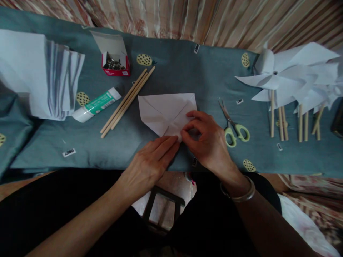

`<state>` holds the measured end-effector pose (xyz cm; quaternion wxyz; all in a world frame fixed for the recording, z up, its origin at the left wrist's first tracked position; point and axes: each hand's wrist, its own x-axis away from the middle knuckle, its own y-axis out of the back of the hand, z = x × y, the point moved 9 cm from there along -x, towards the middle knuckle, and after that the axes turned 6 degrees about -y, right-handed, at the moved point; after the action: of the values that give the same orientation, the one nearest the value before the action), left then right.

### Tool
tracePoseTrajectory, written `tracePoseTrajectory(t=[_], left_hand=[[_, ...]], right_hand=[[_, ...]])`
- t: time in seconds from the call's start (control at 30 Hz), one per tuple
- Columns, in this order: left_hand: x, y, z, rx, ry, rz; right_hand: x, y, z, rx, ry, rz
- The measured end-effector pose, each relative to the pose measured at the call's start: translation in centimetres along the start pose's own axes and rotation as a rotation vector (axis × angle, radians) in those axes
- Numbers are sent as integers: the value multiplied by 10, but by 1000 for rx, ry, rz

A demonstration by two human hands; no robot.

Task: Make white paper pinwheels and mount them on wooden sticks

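Note:
A white sheet of paper (167,109) with diagonal creases lies in front of me, its near part folded to a point. At that near corner, the fingers of my left hand (151,157) are pressed together on the paper; its thumb is hidden. My right hand (207,141) pinches the paper's lower right edge between thumb and forefinger, the other fingers curled above. Just right of that hand lie scissors (232,130) with green handles, slightly apart. Three wooden sticks (127,101) rest side by side to the left of the paper.
A glue tube (98,104), an open red box of metal fasteners (115,66) and a stack of white paper (40,75) lie at left. Several white paper pinwheels (292,76) on sticks are piled at right. The cloth-covered table (80,139) ends at my lap; a curtain (160,19) hangs behind.

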<state>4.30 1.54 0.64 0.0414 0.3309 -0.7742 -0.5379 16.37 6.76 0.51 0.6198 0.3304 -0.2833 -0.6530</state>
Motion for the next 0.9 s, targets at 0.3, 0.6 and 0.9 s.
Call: tracePoseTrajectory(t=[0.3, 0.6, 0.9], left_hand=[[1, -3, 3, 60, -8, -40], [-1, -3, 2, 29, -13, 5], [-2, -1, 1, 23, -20, 5]], right_hand=[[1, -2, 1, 12, -7, -22], [2, -3, 4, 68, 28, -14], [9, -6, 13, 80, 116, -18]])
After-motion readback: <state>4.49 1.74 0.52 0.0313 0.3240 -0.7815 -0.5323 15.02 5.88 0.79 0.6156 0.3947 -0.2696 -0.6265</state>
